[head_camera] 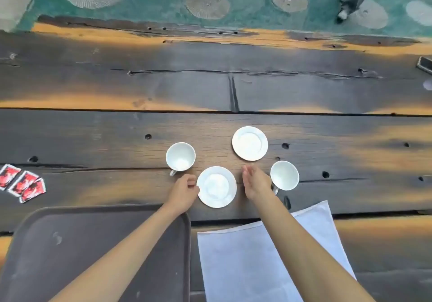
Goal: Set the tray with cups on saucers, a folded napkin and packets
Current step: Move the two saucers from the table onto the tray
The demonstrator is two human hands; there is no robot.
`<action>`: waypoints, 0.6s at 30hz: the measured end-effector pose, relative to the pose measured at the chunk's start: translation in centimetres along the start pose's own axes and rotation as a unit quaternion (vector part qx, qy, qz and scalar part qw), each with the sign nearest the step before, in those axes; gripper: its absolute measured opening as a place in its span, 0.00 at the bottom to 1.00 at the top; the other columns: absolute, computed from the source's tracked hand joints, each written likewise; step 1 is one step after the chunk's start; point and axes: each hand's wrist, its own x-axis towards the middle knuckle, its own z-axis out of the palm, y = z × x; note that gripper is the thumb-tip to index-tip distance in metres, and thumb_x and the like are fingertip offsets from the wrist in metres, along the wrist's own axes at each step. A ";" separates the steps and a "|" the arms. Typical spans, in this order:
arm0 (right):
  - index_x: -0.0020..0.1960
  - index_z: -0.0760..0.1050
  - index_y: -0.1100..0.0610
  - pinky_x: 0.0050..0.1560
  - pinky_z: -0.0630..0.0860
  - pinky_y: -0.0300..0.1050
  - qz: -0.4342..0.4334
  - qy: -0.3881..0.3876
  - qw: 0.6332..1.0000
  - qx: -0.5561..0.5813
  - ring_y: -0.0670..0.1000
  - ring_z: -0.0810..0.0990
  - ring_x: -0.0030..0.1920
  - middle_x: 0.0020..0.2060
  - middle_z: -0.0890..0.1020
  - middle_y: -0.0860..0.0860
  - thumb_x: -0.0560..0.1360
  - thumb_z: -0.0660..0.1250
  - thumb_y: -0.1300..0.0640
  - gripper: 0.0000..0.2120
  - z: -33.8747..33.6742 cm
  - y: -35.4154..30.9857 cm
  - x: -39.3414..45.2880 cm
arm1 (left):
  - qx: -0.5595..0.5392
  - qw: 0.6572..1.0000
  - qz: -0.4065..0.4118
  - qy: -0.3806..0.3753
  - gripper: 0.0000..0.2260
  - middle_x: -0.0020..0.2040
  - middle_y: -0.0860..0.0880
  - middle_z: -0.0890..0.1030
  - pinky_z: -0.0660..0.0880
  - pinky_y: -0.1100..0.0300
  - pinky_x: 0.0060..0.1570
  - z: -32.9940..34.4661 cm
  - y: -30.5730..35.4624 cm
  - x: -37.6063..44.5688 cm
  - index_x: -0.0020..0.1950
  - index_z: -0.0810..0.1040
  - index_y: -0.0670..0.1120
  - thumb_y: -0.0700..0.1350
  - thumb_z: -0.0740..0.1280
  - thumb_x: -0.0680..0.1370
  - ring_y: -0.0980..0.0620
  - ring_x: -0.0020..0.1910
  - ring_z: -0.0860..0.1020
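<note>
Between our hands, the near saucer [216, 186]: left hand [183, 193] pinches its rim, right hand [256, 182] spread beside. Next we likely lift it onto the tray [98, 250].

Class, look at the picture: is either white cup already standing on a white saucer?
No: the left white cup and right white cup both stand on the dark wooden table, beside two bare white saucers.

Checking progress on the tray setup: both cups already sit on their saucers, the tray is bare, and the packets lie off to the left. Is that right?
Not quite. In the head view, both cups stand on the table beside the saucers, not on them. The rest holds: the tray is bare and the packets lie to the left.
</note>
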 end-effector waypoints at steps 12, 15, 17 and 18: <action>0.54 0.80 0.65 0.32 0.81 0.36 -0.021 0.127 0.992 0.013 0.49 0.87 0.41 0.40 0.85 0.53 0.79 0.69 0.63 0.06 2.3 0.9 4.6 | -0.134 0.986 -0.091 0.030 0.10 0.51 0.45 0.83 0.82 0.53 0.51 1.2 -1.3 2.3 0.57 0.79 0.43 0.36 0.69 0.77 0.46 0.53 0.82; 0.55 0.81 0.63 0.33 0.81 0.37 -0.022 0.142 0.989 0.022 0.50 0.87 0.42 0.41 0.86 0.54 0.77 0.72 0.62 0.07 2.5 0.9 4.6 | -0.149 0.984 -0.101 0.021 0.09 0.51 0.45 0.82 0.82 0.57 0.49 1.5 -1.4 2.3 0.57 0.80 0.42 0.36 0.70 0.77 0.47 0.53 0.82; 0.55 0.82 0.63 0.34 0.82 0.37 -0.018 0.142 0.989 0.027 0.49 0.86 0.39 0.39 0.85 0.54 0.76 0.73 0.63 0.09 2.7 0.8 4.5 | -0.161 0.981 -0.110 0.018 0.10 0.53 0.43 0.82 0.81 0.58 0.48 1.7 -1.4 2.3 0.58 0.80 0.42 0.37 0.70 0.77 0.47 0.53 0.82; 0.56 0.82 0.63 0.35 0.83 0.37 -0.017 0.142 0.989 0.030 0.48 0.85 0.38 0.39 0.85 0.54 0.75 0.74 0.64 0.10 2.8 0.8 4.5 | -0.167 0.980 -0.111 0.016 0.10 0.53 0.43 0.82 0.81 0.60 0.47 1.8 -1.3 2.2 0.58 0.80 0.41 0.36 0.69 0.78 0.48 0.53 0.82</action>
